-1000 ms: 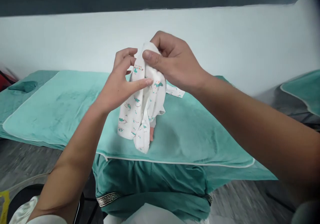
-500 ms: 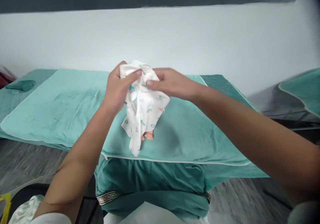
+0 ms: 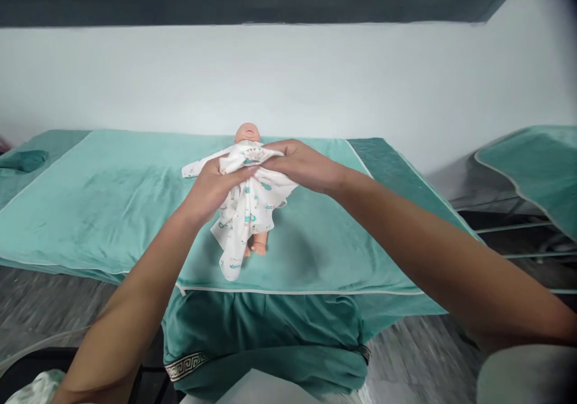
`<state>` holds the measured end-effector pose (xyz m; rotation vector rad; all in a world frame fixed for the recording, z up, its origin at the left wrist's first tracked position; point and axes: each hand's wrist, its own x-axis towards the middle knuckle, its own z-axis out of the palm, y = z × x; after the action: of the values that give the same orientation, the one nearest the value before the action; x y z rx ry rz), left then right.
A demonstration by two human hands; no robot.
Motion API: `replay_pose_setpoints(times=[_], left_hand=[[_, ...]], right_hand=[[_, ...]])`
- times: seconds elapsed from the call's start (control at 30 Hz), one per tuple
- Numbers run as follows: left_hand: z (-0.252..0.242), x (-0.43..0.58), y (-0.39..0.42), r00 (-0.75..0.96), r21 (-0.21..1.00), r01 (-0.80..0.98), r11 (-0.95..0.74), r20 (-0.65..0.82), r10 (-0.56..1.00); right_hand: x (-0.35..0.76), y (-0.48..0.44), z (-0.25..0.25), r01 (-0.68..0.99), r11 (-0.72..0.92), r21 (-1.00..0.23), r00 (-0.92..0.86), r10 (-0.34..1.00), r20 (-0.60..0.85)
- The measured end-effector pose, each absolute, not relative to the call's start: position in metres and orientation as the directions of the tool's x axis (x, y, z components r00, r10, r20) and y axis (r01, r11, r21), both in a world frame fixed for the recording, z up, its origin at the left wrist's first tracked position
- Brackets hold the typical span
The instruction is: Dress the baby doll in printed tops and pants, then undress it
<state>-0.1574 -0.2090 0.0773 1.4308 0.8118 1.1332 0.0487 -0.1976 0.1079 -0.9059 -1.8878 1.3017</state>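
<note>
Gathering in progress, roughly halfway I'd say

So there's a small white fabric garment with teal and reddish prints (image 3: 247,208) scrunched between two hands. Left hand (image 3: 219,184) pinches one side of the bunched edge, thumb on top; right hand (image 3: 300,166) grips the other side. It hangs in front of a peach-coloured baby doll (image 3: 260,237) on the bed's pale teal plush blanket (image 3: 135,193), hiding its middle. The doll's head shows past the cloth, and its bare feet peek out underneath.

Done, as far as I can judge: the upper edge is gathered up. A white printed sleeve (image 3: 197,168) also sticks out left of the doll, but I can't tell which garment it belongs to.

Left over: the held garment doesn't look to be on the doll, and its lower part dangles loose and crumpled. No clue what the torso's wearing.
</note>
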Motion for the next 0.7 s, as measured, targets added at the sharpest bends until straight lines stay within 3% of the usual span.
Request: replay_pose_setpoints(times=[0.17, 0.4, 0.53, 0.7], left_hand=[[0.070, -0.152, -0.207, 0.250, 0.971, -0.202, -0.128, 0.178, 0.952], [0.072, -0.165, -0.211, 0.640, 0.999, -0.024, 0.022, -0.001, 0.768], [0.073, -0.161, -0.210, 0.445, 0.993, -0.113, -0.019, 0.067, 0.893], [0.069, -0.152, -0.203, 0.333, 0.975, -0.197, -0.100, 0.162, 0.929]], right_hand=[[0.058, -0.203, 0.109, 0.280, 0.173, -0.944, -0.684, 0.726, -0.070], [0.049, -0.199, 0.104, -0.063, 0.176, -0.982, -0.382, 0.905, 0.187], [0.044, -0.202, 0.099, -0.115, 0.143, -0.983, -0.409, 0.895, 0.178], [0.044, -0.204, 0.087, 0.098, 0.095, -0.991, -0.626, 0.779, 0.013]])
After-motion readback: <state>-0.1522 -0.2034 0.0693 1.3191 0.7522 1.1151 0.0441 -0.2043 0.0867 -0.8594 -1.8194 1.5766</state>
